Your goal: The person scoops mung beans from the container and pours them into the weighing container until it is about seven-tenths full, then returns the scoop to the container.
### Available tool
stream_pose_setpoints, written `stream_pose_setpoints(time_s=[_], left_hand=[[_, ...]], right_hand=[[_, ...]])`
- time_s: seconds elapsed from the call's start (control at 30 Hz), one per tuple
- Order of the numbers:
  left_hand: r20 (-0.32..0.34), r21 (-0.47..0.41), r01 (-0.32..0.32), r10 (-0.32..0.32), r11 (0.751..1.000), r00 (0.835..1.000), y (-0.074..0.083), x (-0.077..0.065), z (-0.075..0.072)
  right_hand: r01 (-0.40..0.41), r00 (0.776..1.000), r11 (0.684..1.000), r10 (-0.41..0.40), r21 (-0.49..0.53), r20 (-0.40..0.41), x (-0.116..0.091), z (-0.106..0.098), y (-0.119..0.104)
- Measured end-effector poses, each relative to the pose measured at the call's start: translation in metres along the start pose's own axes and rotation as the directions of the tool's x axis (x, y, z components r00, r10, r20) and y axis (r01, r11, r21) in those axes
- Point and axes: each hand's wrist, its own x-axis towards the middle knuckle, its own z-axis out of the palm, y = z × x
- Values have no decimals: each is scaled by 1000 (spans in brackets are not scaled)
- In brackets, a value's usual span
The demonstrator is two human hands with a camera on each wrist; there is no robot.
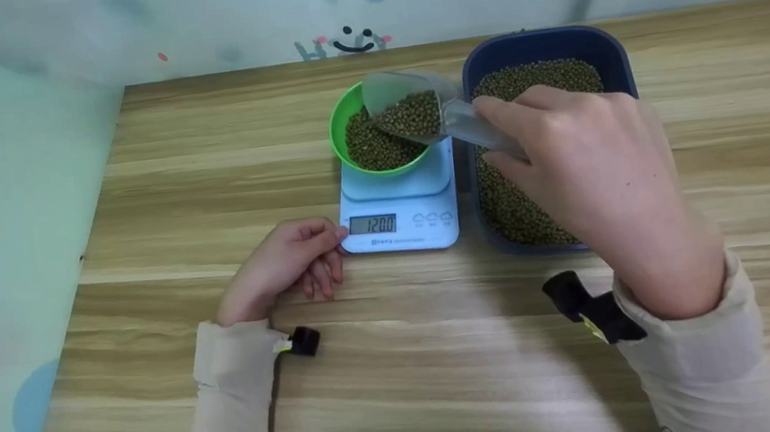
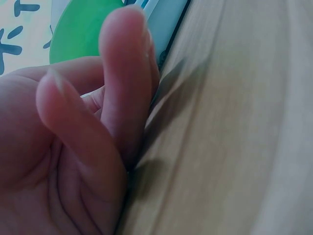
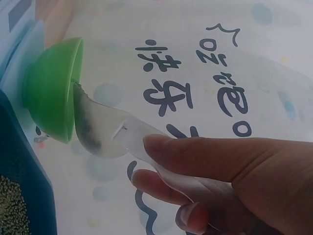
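My right hand grips the handle of a clear plastic scoop, thumb along one side and fingers curled round the other. Small brown-green beans lie in the scoop, which tilts over the rim of a green bowl. More of the same beans fill the bowl's bottom. It stands on a white kitchen scale whose display reads 120.0. At the scale's left front edge rests my left hand, its thumb tip at the corner and its fingers loosely curled, holding nothing.
A dark blue tub of the same beans stands right of the scale, partly covered by my right hand. Behind the wooden table is a patterned wall sheet. Black straps sit at both cuffs.
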Motion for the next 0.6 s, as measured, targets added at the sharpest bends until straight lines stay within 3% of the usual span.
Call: stream_pose_setpoints(time_s=[0.3, 0.6], left_hand=[[-13, 5, 27, -27, 1000, 1000, 2, -1, 0], [-4, 1, 26, -26, 1000, 1000, 0, 0, 0]], right_hand=[[-4, 1000, 1000, 4, -3, -15, 2, -6, -6], [-9, 1000, 1000, 9, -17, 0, 1, 0, -1]])
